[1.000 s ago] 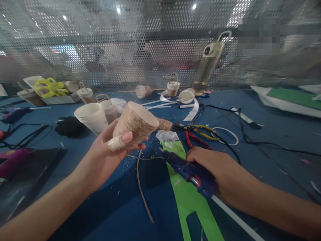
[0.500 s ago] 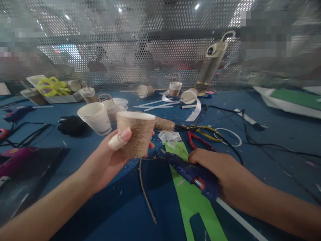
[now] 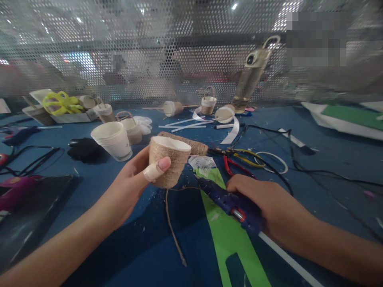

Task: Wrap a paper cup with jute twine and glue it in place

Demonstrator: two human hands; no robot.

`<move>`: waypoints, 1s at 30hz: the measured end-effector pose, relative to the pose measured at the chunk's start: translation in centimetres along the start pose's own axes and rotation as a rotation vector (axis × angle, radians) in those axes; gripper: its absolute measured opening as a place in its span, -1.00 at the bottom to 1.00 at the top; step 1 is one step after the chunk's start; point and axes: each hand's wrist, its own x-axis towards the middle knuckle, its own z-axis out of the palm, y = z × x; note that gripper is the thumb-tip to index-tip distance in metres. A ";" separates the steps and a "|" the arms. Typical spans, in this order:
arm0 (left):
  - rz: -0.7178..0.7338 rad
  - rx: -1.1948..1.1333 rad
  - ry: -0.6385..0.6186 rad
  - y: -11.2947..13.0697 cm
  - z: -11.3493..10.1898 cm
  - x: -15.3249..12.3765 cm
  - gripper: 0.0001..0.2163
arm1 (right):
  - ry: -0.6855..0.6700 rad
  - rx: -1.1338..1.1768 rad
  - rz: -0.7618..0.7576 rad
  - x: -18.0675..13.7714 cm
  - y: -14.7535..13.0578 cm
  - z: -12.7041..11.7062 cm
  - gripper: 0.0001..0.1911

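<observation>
My left hand grips a paper cup wrapped in jute twine, its white rim tilted slightly to the right. A bandage wraps the thumb, which presses on the cup's side; the other fingers are mostly hidden behind it. Below the cup, a loose length of twine trails over the table. My right hand is closed around a dark blue glue gun with a white glue stick out of its back. The gun's nozzle points left, toward the cup, apart from it. Behind the cup lies a twine spool.
Stacked white paper cups stand left of the wrapped cup. Green paper lies beneath the glue gun. Red- and yellow-handled pliers and black cords lie to the right. Small baskets and a tall bottle stand near the mesh panel.
My left hand has moved the cup a little to the right and tipped it, bringing more of its inside into sight. The glue gun has shifted very slightly to the right.
</observation>
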 end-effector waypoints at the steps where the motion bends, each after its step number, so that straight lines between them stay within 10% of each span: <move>1: 0.018 0.046 -0.009 0.0 0.0 0.0 -0.55 | -0.004 -0.001 0.007 0.0 -0.1 0.0 -0.76; 11: 0.362 0.674 -0.016 0.0 -0.3 -0.8 -0.37 | -0.066 0.012 -0.054 0.2 -0.3 -0.4 -0.84; 20: 0.328 0.535 -0.003 -0.2 -0.5 -0.7 -0.42 | -0.102 0.021 -0.215 0.9 -0.2 -0.8 -0.91; 30: 0.298 0.544 -0.067 -0.1 -0.4 -0.6 -0.43 | -0.261 0.164 -0.027 1.6 0.3 -3.7 -0.60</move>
